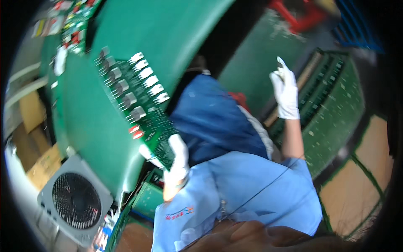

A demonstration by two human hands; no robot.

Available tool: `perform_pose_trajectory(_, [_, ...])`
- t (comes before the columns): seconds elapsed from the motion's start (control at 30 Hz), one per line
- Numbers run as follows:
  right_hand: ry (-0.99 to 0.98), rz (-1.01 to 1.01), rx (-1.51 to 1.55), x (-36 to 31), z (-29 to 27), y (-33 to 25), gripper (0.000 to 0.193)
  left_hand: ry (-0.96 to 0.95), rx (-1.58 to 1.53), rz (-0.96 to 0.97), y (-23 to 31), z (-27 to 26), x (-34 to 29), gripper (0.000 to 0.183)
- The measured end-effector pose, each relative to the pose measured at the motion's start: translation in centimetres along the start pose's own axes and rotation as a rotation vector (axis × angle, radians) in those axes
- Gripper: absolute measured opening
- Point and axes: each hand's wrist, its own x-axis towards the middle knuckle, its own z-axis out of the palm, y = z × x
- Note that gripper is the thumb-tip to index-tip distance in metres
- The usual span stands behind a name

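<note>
My left hand [179, 161], in a white glove, grips the near end of a long green circuit board [153, 119]. The board tilts up over the left bench. A row of white connectors [150, 80] runs along one side and a row of dark and silver parts [121, 87] along the other. Two red parts [136, 132] sit closer to my hand. Off to the right, my white-gloved right hand [286, 90] is raised beside a rack of boards, its fingers drawn together at a small dark bit that is too blurred to name.
A green-topped bench [100, 138] spans the left, with a grey fan [77, 199] near its lower end. More populated boards [77, 29] lie at the far left. On the right, the rack [323, 88] stands on a green surface, with a red object [294, 17] beyond it.
</note>
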Motion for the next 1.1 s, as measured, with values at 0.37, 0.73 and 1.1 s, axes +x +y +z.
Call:
perform_pose_trajectory(0.37, [-0.584,-0.965,0.313,2.3,5.6,-19.7,0.017,-0.281,1.27,0.743,-1.1,3.0,0.3,0.067])
perform_pose_trajectory(0.73, [-0.598,-0.975,0.325,2.1,5.0,-16.8,0.024,-0.093,-0.58,-0.718,1.3,4.8,1.2,0.034])
perform_pose_trajectory(1.1, [-0.424,-0.577,0.277,0.0,5.4,-18.3,0.034,-0.608,0.39,0.182,-0.3,0.5,3.1,0.042])
